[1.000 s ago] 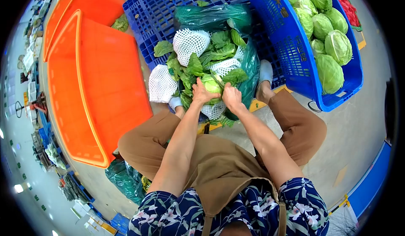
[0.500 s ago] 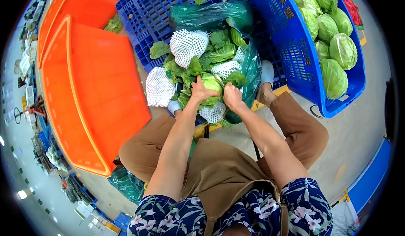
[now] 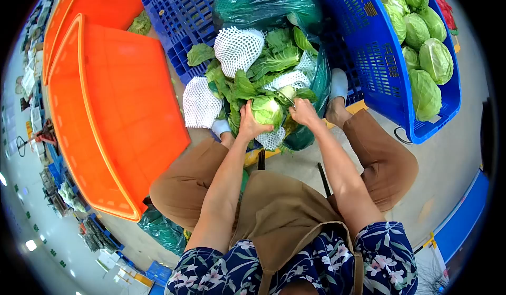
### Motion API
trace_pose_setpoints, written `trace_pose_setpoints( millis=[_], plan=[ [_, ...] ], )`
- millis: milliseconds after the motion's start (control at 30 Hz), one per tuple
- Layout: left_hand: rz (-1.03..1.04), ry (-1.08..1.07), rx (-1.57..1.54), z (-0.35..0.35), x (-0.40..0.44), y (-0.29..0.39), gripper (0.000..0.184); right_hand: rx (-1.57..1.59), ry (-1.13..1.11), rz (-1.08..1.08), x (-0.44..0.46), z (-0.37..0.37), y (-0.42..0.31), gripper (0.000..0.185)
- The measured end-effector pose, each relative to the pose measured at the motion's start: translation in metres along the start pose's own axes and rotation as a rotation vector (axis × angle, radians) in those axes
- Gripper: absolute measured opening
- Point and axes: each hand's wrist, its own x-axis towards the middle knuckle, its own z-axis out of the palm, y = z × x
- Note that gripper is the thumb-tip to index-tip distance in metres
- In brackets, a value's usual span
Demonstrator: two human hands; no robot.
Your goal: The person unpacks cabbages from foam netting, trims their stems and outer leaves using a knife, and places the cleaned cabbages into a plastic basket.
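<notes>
One pale-green, round, leafy cabbage head (image 3: 266, 110), sitting low in the leaf heap between the person's knees; the bare left hand (image 3: 249, 124) is cupping its left side, fingers and thumb spread around it and holding it. One bare right hand (image 3: 304, 112), fingers curled narrow, is gripping a thin, dark, blade-like tool (image 3: 288, 100) just right of the head; the handle is hiding inside the fist. One small, rounded, whitish-green piece (image 3: 288, 91) is showing beside the blade; whether it is touching cannot be told. Loose, broad green leaves (image 3: 274, 63) are lying beneath and beyond the hands, with white foam-mesh sleeves (image 3: 239, 51) resting among them. One dark-green, glossy plastic bag (image 3: 269, 9) is stretching behind, on a blue, latticed plastic pallet (image 3: 176, 29). At right, one blue, slotted plastic basket (image 3: 358, 58) is holding several green cabbages (image 3: 426, 94). At left, two orange plastic bins (image 3: 126, 100) are standing close together.
</notes>
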Motion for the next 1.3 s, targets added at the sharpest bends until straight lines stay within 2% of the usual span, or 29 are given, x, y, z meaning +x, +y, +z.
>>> trace_pose_setpoints(
  millis=[100,133,167,233,333,433,533,567,633,667,700,767,867,967,1000,1100,1233,1300],
  plan=[
    [-0.095,-0.025,0.031,-0.002,-0.001,0.01,0.13,0.156,0.079,-0.077,-0.028,-0.013,-0.043,0.045],
    [-0.136,-0.05,0.044,-0.004,-0.002,0.021,0.133,0.111,0.149,-0.148,-0.026,0.0,-0.048,0.061],
    [-0.168,-0.047,0.069,-0.002,-0.004,0.027,0.134,0.103,0.334,-0.251,-0.027,0.014,-0.051,0.067],
    [-0.185,-0.073,0.114,-0.001,-0.005,0.033,0.135,0.082,0.23,-0.192,-0.026,0.015,-0.063,0.069],
    [-0.204,-0.11,0.126,-0.006,-0.006,0.045,0.135,0.199,0.208,-0.2,-0.018,0.014,-0.055,0.062],
    [-0.195,-0.074,0.146,-0.002,-0.006,0.049,0.133,0.17,0.374,-0.341,-0.01,0.017,-0.049,0.044],
    [-0.166,-0.016,0.151,0.007,-0.016,0.047,0.132,0.337,0.457,-0.081,0.02,0.037,-0.034,0.029],
    [-0.171,-0.008,0.122,0.01,-0.018,0.041,0.132,0.238,0.512,-0.103,0.025,0.038,-0.029,0.025],
    [-0.179,0.004,0.074,0.011,-0.022,0.033,0.132,0.141,0.468,-0.118,0.033,0.036,-0.026,0.029],
    [-0.183,-0.004,0.051,0.012,-0.023,0.028,0.131,0.188,0.409,-0.129,0.037,0.032,-0.022,0.035],
    [-0.202,-0.007,0.068,0.01,-0.023,0.033,0.131,0.206,0.324,-0.108,0.036,0.021,-0.027,0.047],
    [-0.234,-0.019,0.093,0.009,-0.021,0.045,0.13,0.068,0.242,-0.011,0.023,0.007,-0.048,0.062],
    [-0.265,-0.009,0.118,0.016,-0.028,0.056,0.127,0.106,0.137,0.141,0.025,0.009,-0.052,0.073],
    [-0.281,-0.018,0.133,0.016,-0.027,0.055,0.127,0.141,0.084,0.014,0.014,0.003,-0.055,0.08],
    [-0.269,-0.008,0.13,0.017,-0.028,0.054,0.128,0.115,0.118,-0.091,0.009,0.007,-0.051,0.084],
    [-0.24,-0.002,0.161,0.015,-0.028,0.05,0.131,0.246,-0.019,-0.176,0.011,0.006,-0.041,0.085],
    [-0.222,0.011,0.216,0.018,-0.03,0.058,0.134,0.059,0.038,0.001,0.018,0.006,-0.06,0.067],
    [-0.248,0.052,0.253,0.028,-0.033,0.059,0.133,-0.044,0.032,-0.091,0.027,0.007,-0.058,0.059]
  ],
)
